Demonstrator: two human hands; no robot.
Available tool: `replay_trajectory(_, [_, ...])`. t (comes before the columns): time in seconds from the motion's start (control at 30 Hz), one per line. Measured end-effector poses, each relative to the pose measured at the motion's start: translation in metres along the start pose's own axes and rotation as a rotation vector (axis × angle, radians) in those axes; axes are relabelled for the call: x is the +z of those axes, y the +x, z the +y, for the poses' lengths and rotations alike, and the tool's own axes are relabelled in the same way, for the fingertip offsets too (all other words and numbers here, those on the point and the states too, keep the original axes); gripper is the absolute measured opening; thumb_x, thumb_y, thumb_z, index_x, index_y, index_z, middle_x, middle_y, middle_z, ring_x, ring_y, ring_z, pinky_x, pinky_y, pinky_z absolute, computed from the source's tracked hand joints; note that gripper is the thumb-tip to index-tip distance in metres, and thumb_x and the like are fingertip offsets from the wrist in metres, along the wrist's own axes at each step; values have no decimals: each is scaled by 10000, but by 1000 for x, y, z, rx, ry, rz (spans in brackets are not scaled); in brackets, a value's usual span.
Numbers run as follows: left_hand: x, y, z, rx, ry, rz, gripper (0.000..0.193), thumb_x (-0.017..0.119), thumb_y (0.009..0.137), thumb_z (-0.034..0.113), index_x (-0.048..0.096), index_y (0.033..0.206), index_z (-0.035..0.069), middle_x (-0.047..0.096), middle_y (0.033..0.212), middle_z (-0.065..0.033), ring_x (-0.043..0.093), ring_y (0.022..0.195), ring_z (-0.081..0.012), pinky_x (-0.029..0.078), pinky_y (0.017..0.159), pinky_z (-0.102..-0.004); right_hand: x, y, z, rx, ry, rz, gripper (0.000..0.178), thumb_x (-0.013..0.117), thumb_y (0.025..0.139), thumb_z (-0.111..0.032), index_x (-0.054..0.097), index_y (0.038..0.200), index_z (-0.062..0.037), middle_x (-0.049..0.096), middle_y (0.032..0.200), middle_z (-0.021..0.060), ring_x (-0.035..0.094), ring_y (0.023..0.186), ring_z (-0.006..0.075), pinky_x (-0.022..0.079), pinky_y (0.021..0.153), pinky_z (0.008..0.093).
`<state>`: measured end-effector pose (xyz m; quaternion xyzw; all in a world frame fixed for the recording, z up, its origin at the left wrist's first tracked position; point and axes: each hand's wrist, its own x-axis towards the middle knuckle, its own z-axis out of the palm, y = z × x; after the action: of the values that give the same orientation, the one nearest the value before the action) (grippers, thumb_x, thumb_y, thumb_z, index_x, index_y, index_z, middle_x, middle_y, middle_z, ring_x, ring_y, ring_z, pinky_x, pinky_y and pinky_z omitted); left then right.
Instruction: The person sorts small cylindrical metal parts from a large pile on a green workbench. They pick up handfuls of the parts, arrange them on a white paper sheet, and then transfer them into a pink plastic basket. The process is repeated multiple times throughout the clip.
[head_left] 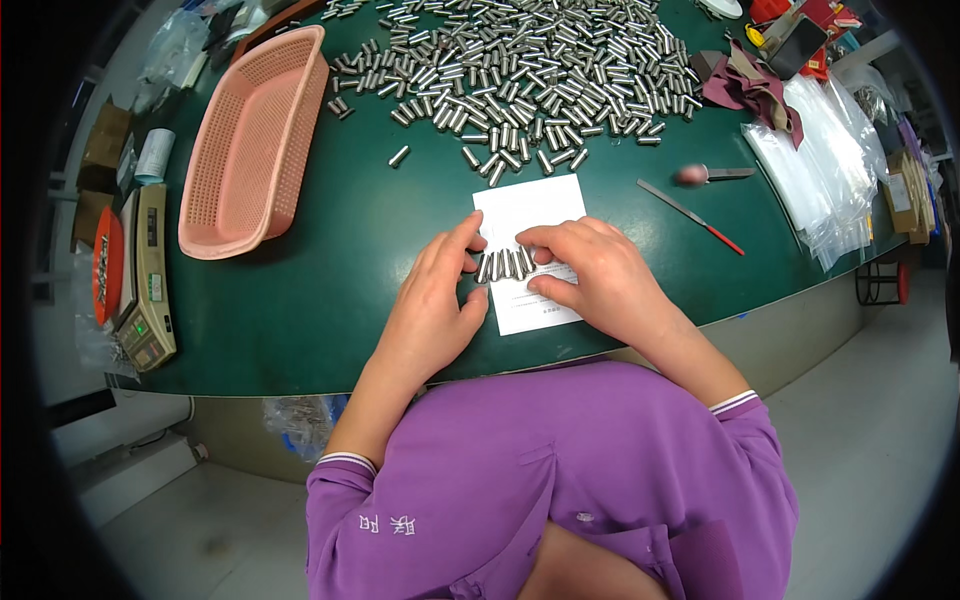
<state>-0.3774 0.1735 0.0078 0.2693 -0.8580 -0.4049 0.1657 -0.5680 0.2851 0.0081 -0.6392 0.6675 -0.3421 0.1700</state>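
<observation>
Find a short row of metal pins (507,264) at the hub of the dial, set side by side over the white sheet (535,205) on the green counter (300,320). See the left hand (425,300) at eight o'clock from the row, loosely cupped, thumb spread well away from half-curled fingers; see the right hand (605,275) at three, shaped into a loose C, index finger toward twelve and thumb toward six. Note no firm grip in either — impossible to tell from here about light contact at the row's ends. Expect hard, rigid little cylinders, likely steel by the shine: dense for such small bodies, smooth enough to slip, quick to roll, hardly fragile. Best taken across the middle of the barrel between thumb and fingertip, or pressed together as a row from three and nine o'clock, with even force to avoid fanning or popping out. Spot many more alike in the loose pile (530,75) at twelve o'clock, a pink basket (285,160) at ten, a scale (150,240) at nine, and a red-handled tool (690,213) between two and three.
</observation>
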Motion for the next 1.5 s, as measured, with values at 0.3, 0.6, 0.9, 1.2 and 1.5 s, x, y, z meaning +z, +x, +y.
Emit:
replay_trajectory(0.3, [4,3,5,13,20,-19,761,681,748,-83,405,1443,59,600,1154,-84,567,937,-187,488,841,-304,-6,-3,3,24,-63,-5,426,788,728,-121,658,1134,-120,632,891,21,603,888,250,481,813,394])
replay_trajectory(0.6, [11,10,12,39,22,-58,774,702,745,-68,408,1448,71,609,1150,-73,569,916,-188,493,825,-310,-13,-2,11,14,-81,6,409,784,730,-118,668,1122,-126,632,898,30,600,883,252,475,809,388])
replay_trajectory(0.9, [15,15,17,56,7,-70,744,698,755,-49,407,1433,42,603,1138,-99,582,957,-245,502,860,-353,-20,-1,17,18,-132,-4,315,735,763,-127,682,1073,-140,625,960,35,586,932,267,463,837,411])
replay_trajectory(1.2, [20,16,13,87,4,-58,785,719,745,-48,398,1453,64,604,1144,-72,559,903,-188,496,809,-316,-26,5,16,-5,-146,-66,299,656,798,-72,686,1087,-143,623,984,48,579,949,260,457,861,409])
replay_trajectory(1.5, [19,15,12,45,-13,-48,789,720,749,-60,391,1457,55,579,1127,-83,558,893,-180,493,794,-301,-27,3,14,-7,-123,-51,291,707,759,-49,674,1044,-94,623,886,62,600,877,262,479,818,394])
